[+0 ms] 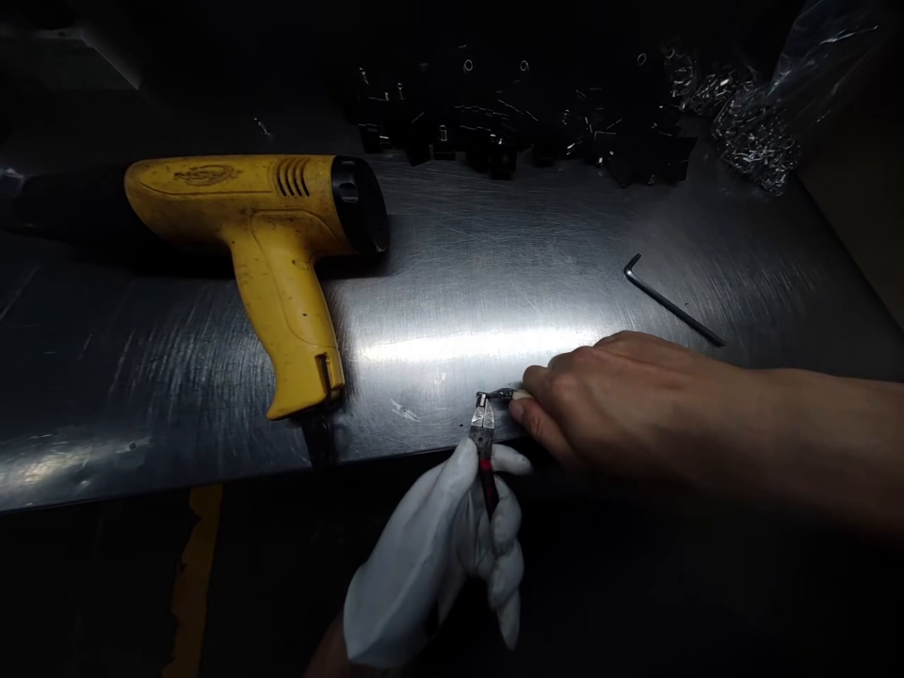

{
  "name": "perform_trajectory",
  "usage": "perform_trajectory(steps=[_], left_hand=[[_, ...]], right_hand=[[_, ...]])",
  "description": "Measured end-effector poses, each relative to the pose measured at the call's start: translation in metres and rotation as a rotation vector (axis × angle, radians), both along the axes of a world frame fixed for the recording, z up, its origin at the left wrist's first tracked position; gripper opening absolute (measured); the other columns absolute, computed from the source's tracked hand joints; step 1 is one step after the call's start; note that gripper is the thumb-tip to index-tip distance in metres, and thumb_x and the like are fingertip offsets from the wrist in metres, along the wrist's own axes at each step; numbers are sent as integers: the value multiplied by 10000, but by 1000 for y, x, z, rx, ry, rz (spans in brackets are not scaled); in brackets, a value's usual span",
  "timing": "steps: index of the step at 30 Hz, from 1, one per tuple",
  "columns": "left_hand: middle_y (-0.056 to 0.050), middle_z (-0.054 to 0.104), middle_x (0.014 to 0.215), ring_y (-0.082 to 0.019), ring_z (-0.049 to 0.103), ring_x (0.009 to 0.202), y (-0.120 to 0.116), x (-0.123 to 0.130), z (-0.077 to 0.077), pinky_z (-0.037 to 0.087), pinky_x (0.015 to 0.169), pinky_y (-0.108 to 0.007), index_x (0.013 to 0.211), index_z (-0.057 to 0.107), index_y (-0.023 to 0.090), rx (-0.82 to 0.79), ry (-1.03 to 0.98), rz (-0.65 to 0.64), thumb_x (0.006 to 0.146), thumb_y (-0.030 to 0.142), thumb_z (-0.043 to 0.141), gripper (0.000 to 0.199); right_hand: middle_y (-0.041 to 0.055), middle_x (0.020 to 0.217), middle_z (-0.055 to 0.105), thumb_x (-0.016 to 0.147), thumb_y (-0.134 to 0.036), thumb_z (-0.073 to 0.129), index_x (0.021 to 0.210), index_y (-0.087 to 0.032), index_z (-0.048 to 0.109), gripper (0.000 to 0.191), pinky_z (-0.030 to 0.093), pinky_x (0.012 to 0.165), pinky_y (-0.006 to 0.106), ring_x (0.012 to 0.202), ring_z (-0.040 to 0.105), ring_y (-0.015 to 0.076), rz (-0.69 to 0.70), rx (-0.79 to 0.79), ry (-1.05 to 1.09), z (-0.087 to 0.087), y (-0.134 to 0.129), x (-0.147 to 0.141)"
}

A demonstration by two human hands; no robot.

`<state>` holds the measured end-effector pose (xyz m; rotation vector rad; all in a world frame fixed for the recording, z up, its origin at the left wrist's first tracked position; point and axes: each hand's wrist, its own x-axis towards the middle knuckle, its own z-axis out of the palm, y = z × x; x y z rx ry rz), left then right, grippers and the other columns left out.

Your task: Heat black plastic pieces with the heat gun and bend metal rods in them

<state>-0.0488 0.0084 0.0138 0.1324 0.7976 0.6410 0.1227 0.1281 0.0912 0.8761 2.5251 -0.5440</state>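
My left hand (442,546), in a white glove, is wrapped round a small pair of pliers (482,441) with red and black handles. The jaws point away from me, at the table's front edge. Between or against their tips sits a tiny dark metal part (481,399). My right hand (600,400) is bare and closed, thumb and forefinger pinching a thin dark piece (501,394) that reaches to the plier tips. A pale bit shows at those fingertips; its kind is unclear. How the thin piece joins the tiny part is too small to tell.
A yellow heat gun (282,235) lies on the metal table (452,245) at the left. A hex key (670,306) lies beyond my right hand. Small dark parts (501,155) are spread at the back, beside a clear bag (819,71) and shiny metal pieces (759,141).
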Motion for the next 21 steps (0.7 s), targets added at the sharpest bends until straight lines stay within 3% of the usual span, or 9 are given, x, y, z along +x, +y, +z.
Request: perform_trajectory(steps=[5,10,15,21], left_hand=[[17,561,648,-136,507,426,0,-2,-1,523,407,-334,1154,553,216,-25,-14,-7,1005,579,324,454],[20,558,650,-129,512,426,-1,-2,-1,528,403,-321,1106,589,217,-30,-30,-7,1014,543,344,418],[21,553,653,-114,502,424,-3,-3,-1,527,402,-310,1067,607,206,-22,-28,7,1020,517,346,409],[15,568,672,-133,530,452,-2,-4,-2,536,430,-333,1103,582,216,1,-28,-19,1021,519,342,395]], right_hand=[[-17,650,581,1002,-244,557,777,-203,608,235,273,470,300,473,463,143,106,148,100,-11,0,8],[9,674,569,961,-243,599,825,-176,605,152,246,458,308,473,436,147,191,270,48,-12,0,8],[11,666,584,1028,-260,476,844,-169,587,234,285,479,307,471,444,149,184,167,43,-8,7,5],[10,679,606,1071,-305,383,804,-175,576,354,342,534,287,522,496,140,6,-80,107,-3,10,2]])
